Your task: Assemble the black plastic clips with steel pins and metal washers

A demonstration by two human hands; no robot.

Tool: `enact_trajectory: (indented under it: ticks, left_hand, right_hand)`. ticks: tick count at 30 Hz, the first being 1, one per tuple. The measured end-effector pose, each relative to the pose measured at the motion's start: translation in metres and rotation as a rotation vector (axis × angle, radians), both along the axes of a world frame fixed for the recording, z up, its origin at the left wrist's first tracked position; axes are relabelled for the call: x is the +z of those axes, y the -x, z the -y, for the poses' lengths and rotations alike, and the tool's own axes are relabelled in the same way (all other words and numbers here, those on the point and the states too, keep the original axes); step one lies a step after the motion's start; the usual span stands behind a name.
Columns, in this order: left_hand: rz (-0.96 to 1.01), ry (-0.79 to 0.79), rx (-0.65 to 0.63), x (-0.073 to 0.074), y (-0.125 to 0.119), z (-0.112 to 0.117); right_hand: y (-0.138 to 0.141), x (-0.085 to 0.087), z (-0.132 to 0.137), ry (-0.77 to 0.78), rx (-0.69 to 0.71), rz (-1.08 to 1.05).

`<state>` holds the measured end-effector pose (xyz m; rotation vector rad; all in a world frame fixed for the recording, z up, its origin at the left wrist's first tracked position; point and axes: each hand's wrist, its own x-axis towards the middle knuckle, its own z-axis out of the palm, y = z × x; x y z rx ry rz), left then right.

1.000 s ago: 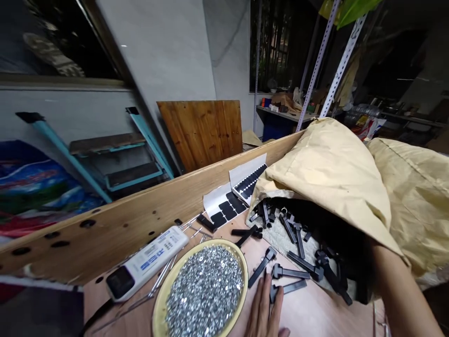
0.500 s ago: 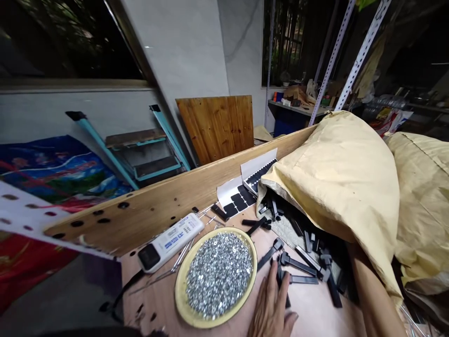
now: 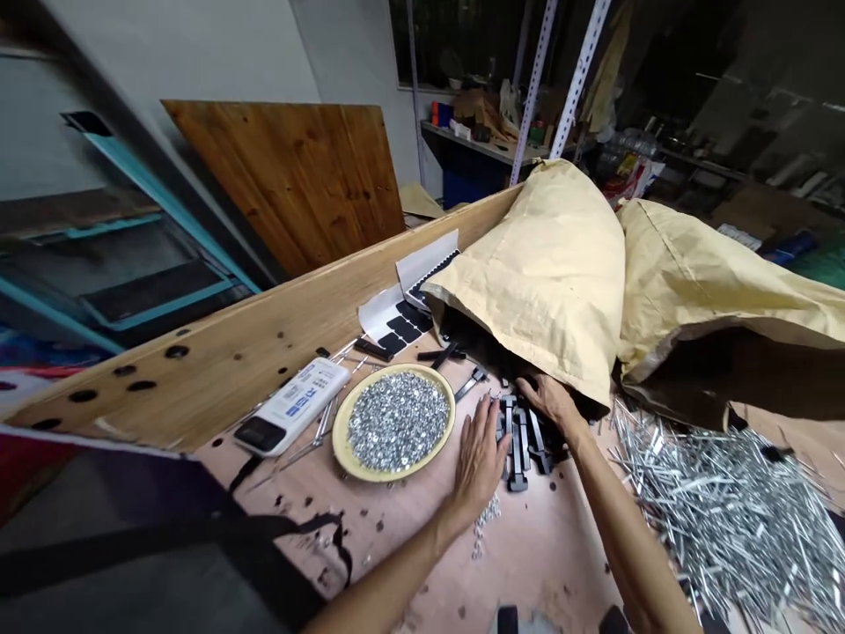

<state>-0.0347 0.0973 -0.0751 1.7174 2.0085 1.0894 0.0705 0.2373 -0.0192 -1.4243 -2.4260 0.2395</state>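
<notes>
My left hand (image 3: pixel 479 453) lies flat on the wooden tabletop with its fingers stretched out. Its fingertips touch the left side of a loose group of black T-headed plastic pieces (image 3: pixel 518 445). At the other side of these pieces, by the mouth of a beige sack (image 3: pixel 541 273), is my right hand (image 3: pixel 553 403). Its fingers reach left over the tops of the pieces, apart and with nothing visible in them. Left of my left hand stands a yellow dish (image 3: pixel 340 440) full of small shiny metal nuts. Several small pale nuts (image 3: pixel 485 527) lie near my left wrist.
A white power strip (image 3: pixel 297 401) lies left of the dish, beside thin metal rods. Behind runs a wooden side board (image 3: pixel 317 304), with a sheet of black stickers (image 3: pixel 396 326) before it. A second open sack (image 3: pixel 719 282) and a heap of metal rods (image 3: pixel 732 502) are at right.
The view has swung right and back. My right hand, hidden inside the sack before, now shows at its mouth. Black pieces that lay scattered are now bunched roughly parallel between my hands.
</notes>
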Motion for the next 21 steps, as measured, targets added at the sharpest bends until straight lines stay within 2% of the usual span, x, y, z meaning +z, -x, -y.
enact_trajectory:
  ticks: [3,6,9,12,14,17,21]
  left_hand:
    - [0.018,0.025,-0.047,0.007,0.002,0.0]
    - [0.052,0.037,-0.095,0.013,0.004,0.002]
    - [0.104,-0.037,-0.088,0.021,0.003,0.01]
    - [0.231,-0.144,-0.053,0.035,0.001,0.025]
    - [0.376,-0.146,-0.058,0.045,0.0,0.036]
    - [0.64,0.036,-0.097,0.059,0.0,0.052]
    - [0.978,0.295,-0.101,0.069,0.001,0.064]
  right_hand:
    - [-0.001,0.015,0.025,0.049,0.129,0.094]
    - [-0.017,0.033,0.06,-0.047,0.118,0.168]
    - [-0.028,0.041,0.101,-0.085,-0.08,0.215]
    - [-0.029,0.035,0.136,0.027,-0.307,0.261]
    - [-0.026,0.027,0.15,0.094,-0.396,0.25]
    - [-0.023,0.021,0.159,0.133,-0.391,0.162]
    - [-0.018,0.025,0.179,0.064,-0.342,-0.137]
